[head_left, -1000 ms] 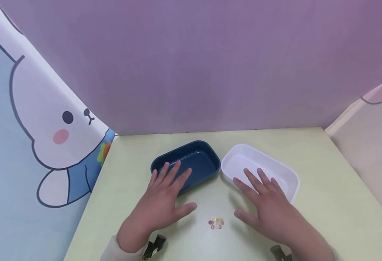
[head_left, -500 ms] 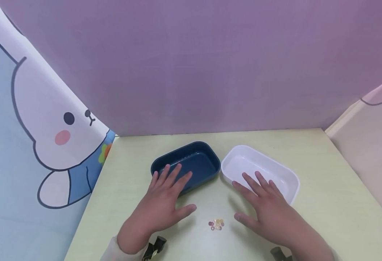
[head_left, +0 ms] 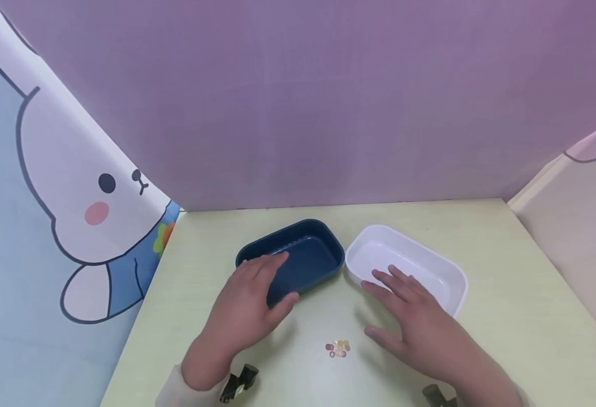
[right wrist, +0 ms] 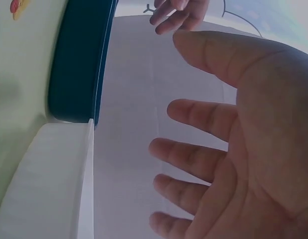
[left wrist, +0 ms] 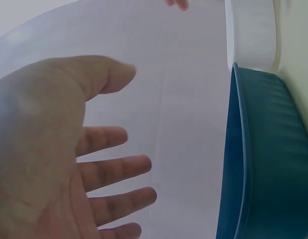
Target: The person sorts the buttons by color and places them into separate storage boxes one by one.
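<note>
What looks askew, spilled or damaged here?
Nothing looks spilled or damaged. Mildly askew: the dark blue rounded rectangular tray and the white rounded rectangular tray slant opposite ways, neither square to the pale green tabletop. Tiny red and yellow pieces lie clustered outside both.

Your head camera looks forward and down; both nearer wrist cameras face the flat purple wall (head_left: 298,102), sharing the dark-blue rounded-rectangular tray (left wrist: 275,149).
</note>
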The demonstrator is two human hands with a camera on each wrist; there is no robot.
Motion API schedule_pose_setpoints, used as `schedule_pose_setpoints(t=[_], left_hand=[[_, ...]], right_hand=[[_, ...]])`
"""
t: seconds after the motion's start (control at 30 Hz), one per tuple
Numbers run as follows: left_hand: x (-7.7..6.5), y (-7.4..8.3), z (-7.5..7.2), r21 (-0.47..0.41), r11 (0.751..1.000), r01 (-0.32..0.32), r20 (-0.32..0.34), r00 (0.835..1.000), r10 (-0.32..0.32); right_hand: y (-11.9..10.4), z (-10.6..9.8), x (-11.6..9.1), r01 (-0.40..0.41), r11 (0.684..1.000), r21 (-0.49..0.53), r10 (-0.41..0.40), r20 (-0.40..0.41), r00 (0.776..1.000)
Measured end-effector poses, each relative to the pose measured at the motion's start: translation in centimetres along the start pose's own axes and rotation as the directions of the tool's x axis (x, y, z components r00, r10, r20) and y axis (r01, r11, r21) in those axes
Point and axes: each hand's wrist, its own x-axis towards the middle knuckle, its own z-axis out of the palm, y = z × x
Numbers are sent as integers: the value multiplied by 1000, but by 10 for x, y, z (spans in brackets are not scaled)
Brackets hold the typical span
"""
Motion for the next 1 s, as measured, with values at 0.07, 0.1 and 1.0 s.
schedule_pose_setpoints(t=[0.07, 0.1, 1.0], left_hand=[[1, -2, -1, -14, 1000, 24, -22, 999, -24], [1, -3, -2, -23, 999, 40, -29, 999, -40], [1, -98, 45, -499, 674, 544, -115, 730, -674]], right_hand=[[0, 1, 0, -1, 1000, 3, 1, -7, 1000], [0, 1, 1, -4, 1000, 3, 4, -10, 1000], [1, 61, 3, -13, 903, 429, -35, 103, 994]])
